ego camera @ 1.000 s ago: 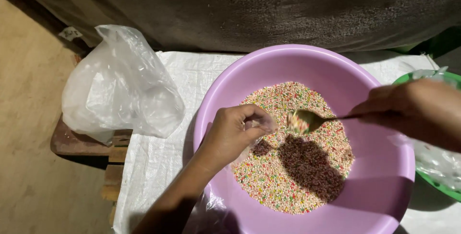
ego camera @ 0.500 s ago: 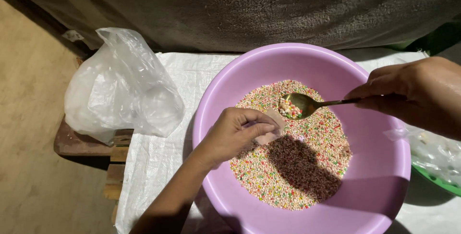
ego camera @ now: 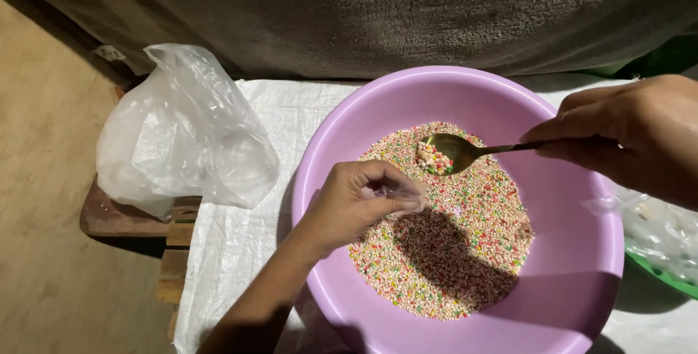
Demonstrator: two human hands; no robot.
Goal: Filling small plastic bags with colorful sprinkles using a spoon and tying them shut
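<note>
Big purple basin (ego camera: 574, 281) sits on a white woven sheet (ego camera: 240, 252), bottom covered in tiny multicoloured beads (ego camera: 465, 245). A puffy clear plastic bag (ego camera: 182, 136) stands just left of it. The right hand (ego camera: 625, 132) pinches a brass spoon (ego camera: 454, 152) carrying a little heap of beads, and the left hand (ego camera: 356, 198) is closed around a small clear packet (ego camera: 396, 192) just under the spoon.

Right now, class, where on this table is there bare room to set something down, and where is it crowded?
Bare white cloth lies between the clear plastic bag and the purple basin; a strip runs behind the basin. The basin is crowded: coloured beads, the left hand pinching a small clear bag, and the right hand holding a spoon. The right side holds a green container.
</note>
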